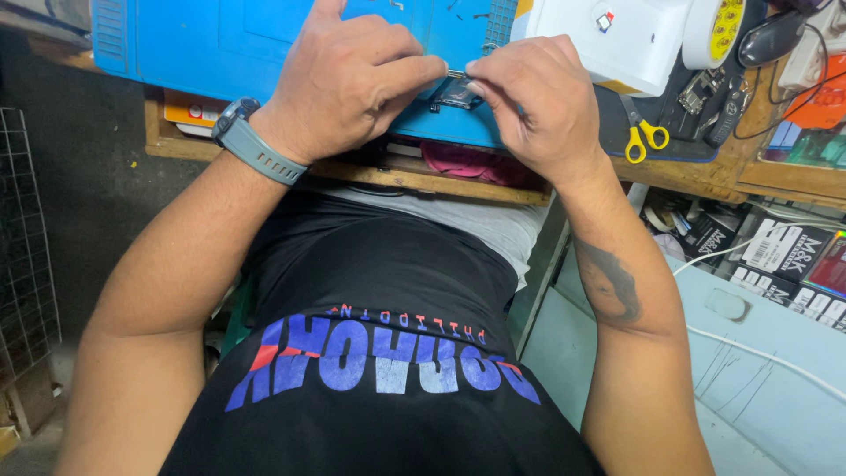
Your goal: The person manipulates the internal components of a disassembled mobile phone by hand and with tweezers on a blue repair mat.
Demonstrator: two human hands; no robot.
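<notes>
My left hand [348, 75] and my right hand [538, 92] meet over the near edge of a blue work mat [203, 44]. Between their fingertips they pinch a small dark electronic part [458, 91] with a thin metal piece at its top. The left thumb and forefinger press on its left side, the right fingers curl over its right side. Most of the part is hidden by the fingers. A grey watch [251, 141] sits on my left wrist.
Yellow-handled scissors [641, 132] lie to the right on a dark mat. A white device [617, 35] and a tape roll [718, 31] stand behind them. A wooden bench edge [423, 181] runs under the mat. Boxes [784, 251] and a white cable [758, 353] lie lower right.
</notes>
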